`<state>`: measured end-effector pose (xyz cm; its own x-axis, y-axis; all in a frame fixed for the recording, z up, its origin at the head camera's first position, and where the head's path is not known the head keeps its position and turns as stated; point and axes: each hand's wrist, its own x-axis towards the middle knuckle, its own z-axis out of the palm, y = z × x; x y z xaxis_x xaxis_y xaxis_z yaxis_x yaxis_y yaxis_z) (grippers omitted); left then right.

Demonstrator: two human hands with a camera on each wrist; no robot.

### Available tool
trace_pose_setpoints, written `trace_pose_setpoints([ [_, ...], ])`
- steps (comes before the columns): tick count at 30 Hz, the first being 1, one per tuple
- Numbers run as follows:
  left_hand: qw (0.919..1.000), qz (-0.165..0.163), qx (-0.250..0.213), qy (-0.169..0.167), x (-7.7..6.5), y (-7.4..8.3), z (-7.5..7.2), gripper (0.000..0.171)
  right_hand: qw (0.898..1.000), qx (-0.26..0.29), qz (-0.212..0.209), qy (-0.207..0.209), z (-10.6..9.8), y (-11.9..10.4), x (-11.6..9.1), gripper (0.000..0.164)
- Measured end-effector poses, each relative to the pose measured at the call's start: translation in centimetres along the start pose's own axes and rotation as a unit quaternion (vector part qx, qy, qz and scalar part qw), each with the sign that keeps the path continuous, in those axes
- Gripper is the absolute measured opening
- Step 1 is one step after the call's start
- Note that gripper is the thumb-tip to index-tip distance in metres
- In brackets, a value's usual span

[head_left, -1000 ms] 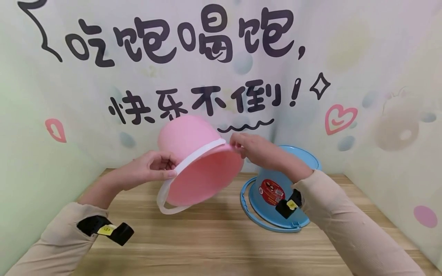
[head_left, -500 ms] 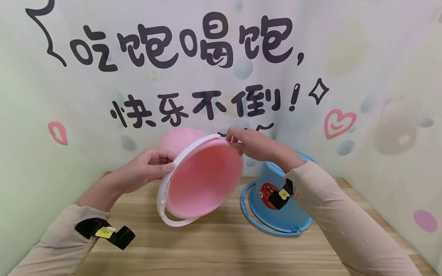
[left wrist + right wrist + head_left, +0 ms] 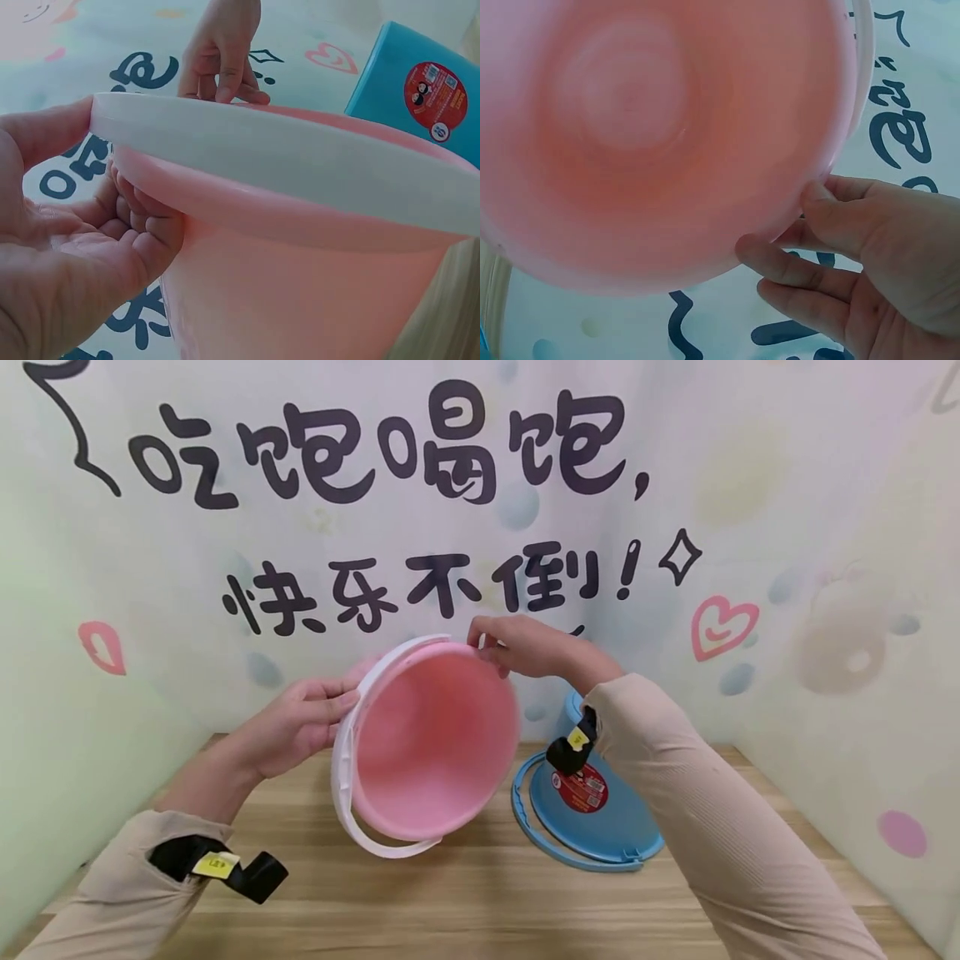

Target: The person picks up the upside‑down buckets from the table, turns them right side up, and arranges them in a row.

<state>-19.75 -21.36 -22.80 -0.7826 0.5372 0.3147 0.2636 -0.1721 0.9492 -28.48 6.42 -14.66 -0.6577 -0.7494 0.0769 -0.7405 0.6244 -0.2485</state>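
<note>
A pink bucket (image 3: 435, 743) hangs tilted above the table, its mouth facing me and its inside bare. Its white handle (image 3: 343, 777) lies along the left side of the rim. My left hand (image 3: 300, 722) grips the rim and handle at the left; in the left wrist view the thumb lies on the handle (image 3: 285, 161) and the fingers curl under the lip. At the top right of the rim, my right hand (image 3: 525, 646) pinches the edge. The right wrist view shows that hand's fingertips (image 3: 754, 247) at the pink lip.
A blue bucket (image 3: 622, 822) with a red label stands upside down on the wooden table (image 3: 480, 910), behind my right forearm. Its blue handle (image 3: 536, 827) rests on the tabletop. A printed cloth (image 3: 450, 527) hangs close behind.
The pink bucket has turned so that its mouth faces me more fully, hiding its outer wall. Both hands keep their hold, and the right hand has moved left and slightly up.
</note>
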Motion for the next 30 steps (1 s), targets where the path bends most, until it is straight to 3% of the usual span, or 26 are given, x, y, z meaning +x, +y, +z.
trace_pose_setpoints([
  [5,0.9997,0.011,-0.020,-0.011,-0.1,0.0,-0.2,0.029,1.000,-0.006,0.013,-0.017,-0.5,-0.2,1.0,0.016],
  [9,0.9976,0.009,-0.065,-0.024,-0.2,0.0,-0.3,0.034,1.000,0.000,0.014,-0.024,-0.6,-0.1,1.6,0.017],
  [17,0.9898,-0.010,-0.141,-0.013,-0.3,-0.4,-0.6,0.040,0.999,0.024,0.031,-0.024,-0.2,0.9,2.0,0.020],
  [24,0.9670,-0.016,-0.251,0.040,-1.0,-0.5,-1.2,0.036,0.997,0.065,0.048,-0.022,0.5,2.4,1.1,0.023],
  [30,0.9468,-0.005,-0.318,0.046,-1.3,-0.4,-1.9,0.040,0.995,0.075,0.063,-0.030,1.2,3.1,-0.3,0.027],
])
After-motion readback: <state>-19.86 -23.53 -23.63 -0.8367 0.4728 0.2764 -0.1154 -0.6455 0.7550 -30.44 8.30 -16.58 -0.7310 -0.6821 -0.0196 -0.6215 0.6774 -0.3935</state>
